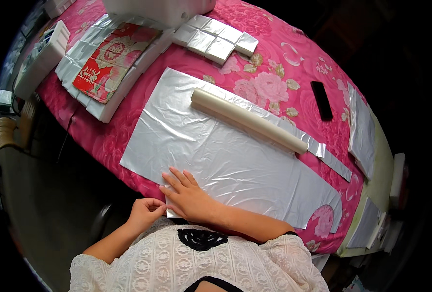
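The silver foil sheet (225,155) lies flat on the bench (274,63), on its pink floral cloth; its near-left corner sits under the right hand (189,197), which presses it with fingers spread and grips nothing. The left hand (145,214), fingers curled, pinches the sheet's near edge just beside the right hand. The sheet's long axis runs from upper left to lower right, parallel to the cream roll (247,120) lying on its far edge.
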### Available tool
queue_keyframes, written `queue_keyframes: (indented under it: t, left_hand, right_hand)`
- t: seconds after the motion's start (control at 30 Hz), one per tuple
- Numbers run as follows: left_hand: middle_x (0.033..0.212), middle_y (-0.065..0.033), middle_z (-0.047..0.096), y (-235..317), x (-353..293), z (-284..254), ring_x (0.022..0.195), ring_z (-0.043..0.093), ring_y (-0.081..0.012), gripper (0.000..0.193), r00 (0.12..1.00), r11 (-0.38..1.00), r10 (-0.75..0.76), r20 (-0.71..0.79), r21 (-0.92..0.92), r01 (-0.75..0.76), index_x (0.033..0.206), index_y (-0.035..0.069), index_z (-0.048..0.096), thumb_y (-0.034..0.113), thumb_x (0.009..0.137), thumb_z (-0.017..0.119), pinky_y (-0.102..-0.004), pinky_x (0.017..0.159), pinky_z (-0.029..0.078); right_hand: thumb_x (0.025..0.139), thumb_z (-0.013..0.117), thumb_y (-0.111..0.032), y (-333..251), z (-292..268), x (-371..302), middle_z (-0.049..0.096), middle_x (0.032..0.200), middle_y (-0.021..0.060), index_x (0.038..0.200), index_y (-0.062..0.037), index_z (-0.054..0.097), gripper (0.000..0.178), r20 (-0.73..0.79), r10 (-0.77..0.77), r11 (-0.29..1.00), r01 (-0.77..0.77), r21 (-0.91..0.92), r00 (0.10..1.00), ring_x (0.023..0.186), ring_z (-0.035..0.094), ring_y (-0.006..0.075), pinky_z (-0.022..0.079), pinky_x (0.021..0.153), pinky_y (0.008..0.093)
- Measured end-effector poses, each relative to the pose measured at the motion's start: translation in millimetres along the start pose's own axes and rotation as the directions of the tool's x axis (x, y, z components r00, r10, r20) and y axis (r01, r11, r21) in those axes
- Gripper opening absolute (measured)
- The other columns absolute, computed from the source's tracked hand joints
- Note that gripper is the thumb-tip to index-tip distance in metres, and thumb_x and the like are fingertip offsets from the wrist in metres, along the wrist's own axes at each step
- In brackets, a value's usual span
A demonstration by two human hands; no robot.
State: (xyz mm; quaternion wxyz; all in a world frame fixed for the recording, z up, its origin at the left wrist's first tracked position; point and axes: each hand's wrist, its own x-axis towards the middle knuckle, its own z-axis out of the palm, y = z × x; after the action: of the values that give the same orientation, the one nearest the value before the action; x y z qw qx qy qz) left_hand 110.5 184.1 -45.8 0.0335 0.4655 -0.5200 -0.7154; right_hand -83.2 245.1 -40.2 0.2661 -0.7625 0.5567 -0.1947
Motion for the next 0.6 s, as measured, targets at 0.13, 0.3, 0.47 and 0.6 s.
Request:
queue_keyframes:
  t: [0.13,0.3,0.47,0.6]
  left_hand:
    - [0.084,-0.0080,0.067,3,-1,9,0.075,0.062,-0.0107,0.019,0.982,0.959,-0.189,0.018,-0.211,0.189,0.097,-0.005,0.063,0.010,0.086,0.063,-0.0228,0.067,0.051]
    - [0.083,-0.0074,0.067,-21,-5,15,0.073,0.062,-0.0104,0.020,0.992,0.977,-0.125,-0.031,-0.177,0.118,0.096,-0.005,0.064,0.010,0.083,0.067,-0.0222,0.066,0.050]
    - [0.080,-0.0091,0.068,28,-7,10,0.068,0.064,-0.0133,0.019,0.992,0.928,0.124,0.029,0.350,-0.126,0.092,-0.001,0.066,0.007,0.075,0.071,-0.0246,0.063,0.050]
    - [0.078,-0.0104,0.067,65,-1,11,0.068,0.065,-0.0194,0.022,0.868,0.665,0.479,0.128,0.593,-0.455,0.090,0.004,0.067,0.005,0.068,0.072,-0.0277,0.063,0.051]
  right_hand:
    - [0.086,0.053,-0.029,12,16,-3,0.027,0.145,0.0189,0.133,-0.0032,0.041,0.055,-0.071,-0.034,0.999,0.032,-0.040,0.997,0.137,0.018,0.0364,0.013,0.110,0.0499]
    - [0.085,0.053,-0.026,2,15,-2,0.026,0.146,0.0190,0.134,-0.0029,0.040,0.056,-0.105,0.013,0.999,-0.009,0.039,0.994,0.138,0.016,0.0352,0.010,0.110,0.0504]
    - [0.084,0.056,-0.023,-2,2,-4,0.036,0.140,0.0165,0.116,-0.0058,0.055,0.037,-0.067,-0.119,0.993,0.119,0.003,0.991,0.138,0.019,0.0298,0.008,0.110,0.0536]
    - [0.078,0.064,-0.017,10,-51,0,0.053,0.122,0.0111,0.085,-0.0094,0.063,0.011,-0.003,-0.149,0.971,0.146,-0.189,0.989,0.130,0.035,0.0276,0.016,0.108,0.0536]
